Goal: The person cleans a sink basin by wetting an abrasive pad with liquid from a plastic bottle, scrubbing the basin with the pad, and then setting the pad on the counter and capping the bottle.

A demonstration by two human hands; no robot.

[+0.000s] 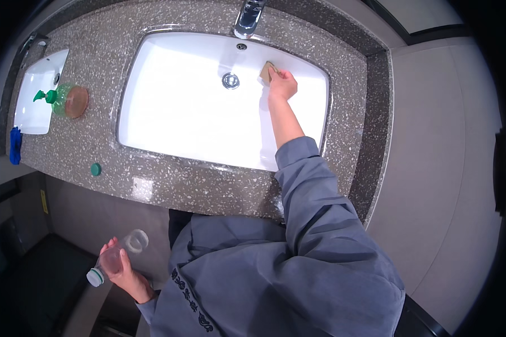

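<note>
My right hand [283,85] grips a small tan pad [266,73], perhaps a sponge, over the far right part of a white washbasin [185,109]. Whether the pad touches the basin wall I cannot tell. Below the counter's front edge, at the lower left, my left hand [126,274] holds a clear plastic bottle [111,260]. A white cap with a green ring [95,277] sits on the bottle's end, which points down and left. The bottle looks empty or nearly so.
A chrome faucet [248,21] stands behind the basin, above the metal drain [230,80]. On the speckled counter [185,185] are a soap pump bottle [69,101] and a loose green cap [95,169]. A second basin [36,105] and a blue cloth [15,145] are far left.
</note>
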